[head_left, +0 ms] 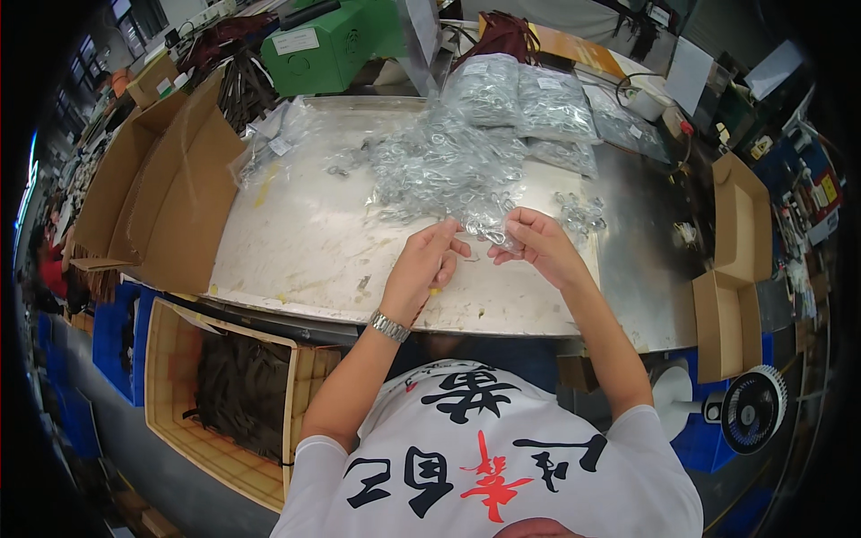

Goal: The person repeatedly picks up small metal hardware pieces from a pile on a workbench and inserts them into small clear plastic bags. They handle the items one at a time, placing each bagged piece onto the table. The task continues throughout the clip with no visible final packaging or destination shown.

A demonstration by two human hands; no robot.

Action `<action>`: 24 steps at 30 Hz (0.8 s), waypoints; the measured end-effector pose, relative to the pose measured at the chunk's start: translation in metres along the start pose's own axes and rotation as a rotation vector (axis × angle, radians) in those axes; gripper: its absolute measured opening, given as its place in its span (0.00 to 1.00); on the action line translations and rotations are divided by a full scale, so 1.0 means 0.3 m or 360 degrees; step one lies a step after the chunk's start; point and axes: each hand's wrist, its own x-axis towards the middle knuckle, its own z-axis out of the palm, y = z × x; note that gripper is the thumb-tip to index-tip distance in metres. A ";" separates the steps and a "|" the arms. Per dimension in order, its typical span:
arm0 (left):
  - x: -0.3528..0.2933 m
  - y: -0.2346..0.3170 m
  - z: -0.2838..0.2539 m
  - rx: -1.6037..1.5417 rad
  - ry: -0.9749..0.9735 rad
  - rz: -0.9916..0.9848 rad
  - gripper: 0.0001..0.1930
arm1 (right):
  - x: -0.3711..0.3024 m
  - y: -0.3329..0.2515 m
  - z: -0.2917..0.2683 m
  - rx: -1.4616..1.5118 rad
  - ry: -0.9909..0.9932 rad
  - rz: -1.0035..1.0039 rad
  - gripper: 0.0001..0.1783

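A small clear plastic bag (485, 222) with shiny metal pieces inside lies at the near edge of a heap of similar bags (439, 161). My right hand (538, 244) is closed, pinching the bag's right side between thumb and fingers. At its left edge, the thumb and forefinger of my left hand (427, 260) are pressed together on the plastic; the other fingers curl below. Both hands hover just above the worktable (296, 260). Just right of the heap sits a small group of loose metal pieces (581, 213), too small to name exactly.
Fuller packed bags (556, 103) are stacked behind the heap. An open cardboard box (179, 179) stands at the left, a smaller one (734, 314) at the right. A green machine (327, 49) is at the back. Below the table are a bin of dark strips (287, 403) and a fan (753, 410).
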 end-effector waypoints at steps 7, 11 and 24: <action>0.091 -0.042 -0.029 0.0633 0.0086 0.0434 0.10 | -0.004 -0.009 0.001 0.0173 -0.0096 0.0337 0.13; 0.089 -0.018 0.007 0.1147 0.0247 0.0752 0.07 | -0.001 0.015 -0.006 -0.0133 -0.0010 0.0344 0.13; -0.007 0.056 0.000 0.1467 0.0216 0.0998 0.15 | -0.079 0.008 0.106 -0.0142 0.0139 0.0021 0.12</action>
